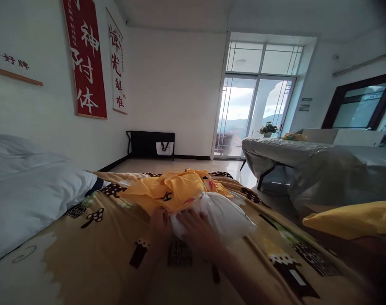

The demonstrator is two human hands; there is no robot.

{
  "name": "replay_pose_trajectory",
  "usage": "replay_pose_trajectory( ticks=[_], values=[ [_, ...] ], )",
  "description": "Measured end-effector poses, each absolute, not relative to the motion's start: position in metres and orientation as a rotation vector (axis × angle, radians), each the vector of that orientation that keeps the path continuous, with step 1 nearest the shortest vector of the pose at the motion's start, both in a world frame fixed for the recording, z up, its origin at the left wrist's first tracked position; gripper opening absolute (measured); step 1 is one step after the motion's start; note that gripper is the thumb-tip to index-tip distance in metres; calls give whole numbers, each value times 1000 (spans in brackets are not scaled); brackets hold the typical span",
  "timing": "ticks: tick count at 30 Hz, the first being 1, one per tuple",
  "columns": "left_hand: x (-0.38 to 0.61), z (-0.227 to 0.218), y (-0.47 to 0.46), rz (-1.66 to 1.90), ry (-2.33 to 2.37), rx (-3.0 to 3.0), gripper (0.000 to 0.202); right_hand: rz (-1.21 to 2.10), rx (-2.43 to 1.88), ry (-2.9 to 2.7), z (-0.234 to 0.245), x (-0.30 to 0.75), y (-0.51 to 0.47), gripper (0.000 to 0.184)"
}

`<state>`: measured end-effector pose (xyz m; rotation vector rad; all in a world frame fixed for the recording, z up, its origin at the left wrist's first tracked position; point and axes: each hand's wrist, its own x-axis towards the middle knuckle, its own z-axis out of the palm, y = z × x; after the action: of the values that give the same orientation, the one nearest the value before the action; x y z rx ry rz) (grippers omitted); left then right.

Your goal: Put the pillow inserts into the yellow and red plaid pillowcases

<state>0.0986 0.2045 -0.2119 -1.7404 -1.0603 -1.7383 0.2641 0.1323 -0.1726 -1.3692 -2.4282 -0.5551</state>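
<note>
A rumpled yellow pillowcase (176,188) with dark and red prints lies on the patterned bedspread in front of me. Partly under it is a plump white pillow (229,220), its right end bare. My left hand (161,220) is closed on the pillowcase's near edge, its fingertips partly hidden by the cloth. Just right of it, my right hand (194,226) has its fingers bent over the near side of the white pillow, close to the pillowcase edge. The hands are side by side, both low over the bed.
The tan bedspread (106,250) has brown mushroom prints. White bedding (46,190) is piled at left, and a yellow cushion (351,220) sits at right. Beyond the bed stand a plastic-covered table (284,148), a potted plant (268,128) and a black rack (143,144) with a white bag.
</note>
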Motion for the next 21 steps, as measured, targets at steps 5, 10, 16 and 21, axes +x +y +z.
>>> replay_pose_trajectory(
  ticks=[5,10,16,21],
  values=[
    [90,-214,204,-1626,-984,-1756,25,-586,-1404,-2349,-167,240,149,55],
    [96,-217,203,-1494,-942,-1784,27,-661,-1435,-2235,-178,231,177,54],
    [103,-225,201,-1421,-960,-1794,15,-554,-1278,-2309,-187,232,174,51],
    [102,-211,192,-1339,-803,-1841,27,-436,-1137,-2493,-187,262,141,70]
  ],
)
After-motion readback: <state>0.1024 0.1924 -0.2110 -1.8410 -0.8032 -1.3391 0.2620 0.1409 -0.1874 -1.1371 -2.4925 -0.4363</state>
